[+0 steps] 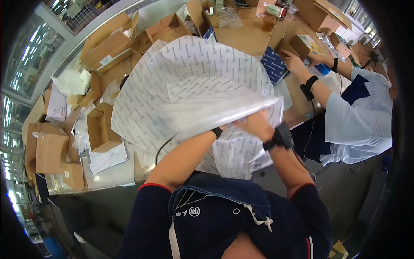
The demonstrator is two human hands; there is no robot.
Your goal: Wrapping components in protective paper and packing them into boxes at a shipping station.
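Observation:
A large sheet of white printed wrapping paper (142, 101) spreads over the middle of the table, with a folded, motion-blurred layer across its centre. My left hand is tucked behind that fold; only the wrist with a black band shows, so its fingers are hidden. At the right end of the fold is my right hand (257, 126), blurred, its thumb pointing left and its other fingers partly covered by the paper. A loose flap of the sheet hangs toward my body below the hands. Anything lying inside the paper is hidden.
A co-worker on the right has both hands at a dark blue printed box (274, 64). Open cardboard boxes (103, 127) crowd the left and back of the table. Papers (108, 158) lie at the left; a jar (270, 18) stands at the back. A cable crosses near my left forearm.

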